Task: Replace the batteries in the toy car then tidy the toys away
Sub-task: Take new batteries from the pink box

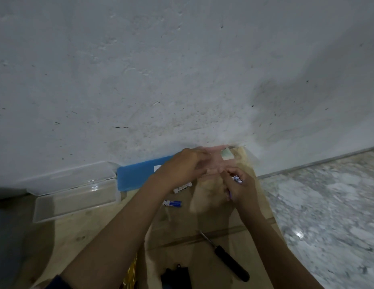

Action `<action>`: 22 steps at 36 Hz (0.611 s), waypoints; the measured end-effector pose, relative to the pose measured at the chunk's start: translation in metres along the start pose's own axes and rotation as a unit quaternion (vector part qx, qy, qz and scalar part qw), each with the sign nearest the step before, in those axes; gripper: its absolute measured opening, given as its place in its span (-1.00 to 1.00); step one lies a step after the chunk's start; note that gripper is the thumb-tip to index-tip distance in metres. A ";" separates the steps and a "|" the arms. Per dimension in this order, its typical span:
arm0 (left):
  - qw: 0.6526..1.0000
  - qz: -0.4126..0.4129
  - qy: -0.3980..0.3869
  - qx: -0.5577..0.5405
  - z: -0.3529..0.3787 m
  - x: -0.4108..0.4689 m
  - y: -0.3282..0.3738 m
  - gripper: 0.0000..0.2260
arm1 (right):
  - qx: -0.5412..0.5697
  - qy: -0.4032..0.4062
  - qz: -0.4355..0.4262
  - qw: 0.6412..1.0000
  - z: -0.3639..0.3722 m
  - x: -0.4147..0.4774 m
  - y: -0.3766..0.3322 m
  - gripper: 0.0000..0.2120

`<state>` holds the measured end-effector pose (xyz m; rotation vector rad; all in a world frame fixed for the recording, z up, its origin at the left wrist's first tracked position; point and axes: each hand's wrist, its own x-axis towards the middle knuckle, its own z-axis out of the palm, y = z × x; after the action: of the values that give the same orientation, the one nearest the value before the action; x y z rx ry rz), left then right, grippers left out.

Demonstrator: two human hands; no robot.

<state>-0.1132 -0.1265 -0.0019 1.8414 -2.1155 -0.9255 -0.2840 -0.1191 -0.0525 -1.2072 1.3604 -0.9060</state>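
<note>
My left hand (pixel 182 165) grips a pale pink and tan toy car (pixel 215 157), which is badly motion-blurred, above the cardboard near the wall. Just to its right, touching the toy, my right hand (pixel 240 190) is closed on two blue-and-white batteries (pixel 236 178) whose ends stick out between the fingers. One blue battery (pixel 172 203) lies loose on the cardboard below my left wrist. A white battery (pixel 183 187) lies beside it, partly hidden by my left hand.
A black-handled screwdriver (pixel 225 257) lies on the cardboard sheet (pixel 202 226) near me, with a small black cover (pixel 177 276) at the bottom edge. A clear plastic box (pixel 75 197) and a blue lid (pixel 138 174) stand by the wall at the left. Marble floor (pixel 328 205) lies to the right.
</note>
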 end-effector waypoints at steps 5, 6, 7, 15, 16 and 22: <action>0.999 -0.006 0.028 -0.036 -0.010 0.003 0.007 -0.68 | 0.138 0.015 0.191 0.972 -0.001 0.009 -0.009 -0.78; 0.998 -0.006 0.034 -0.045 -0.011 0.003 0.009 -0.69 | 0.170 0.017 0.233 0.957 0.000 0.012 -0.012 -0.72; 0.998 -0.007 0.038 -0.051 -0.013 0.003 0.010 -0.69 | 0.192 0.007 0.258 0.947 0.001 0.016 -0.014 -0.66; 0.997 -0.011 0.050 -0.061 -0.017 0.003 0.017 -0.70 | 0.250 -0.014 0.273 0.929 0.012 0.018 -0.039 -0.77; 0.997 -0.010 0.051 -0.062 -0.017 0.002 0.017 -0.70 | 0.250 -0.005 0.263 0.932 0.013 0.017 -0.039 -0.79; 0.998 -0.022 0.037 -0.056 -0.017 0.000 0.017 -0.69 | 0.219 0.011 0.223 0.950 0.019 0.017 -0.038 -0.72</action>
<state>-0.1184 -0.1320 0.0211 1.8448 -1.9471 -0.9504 -0.2572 -0.1415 -0.0228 -0.5217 1.2883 -0.8347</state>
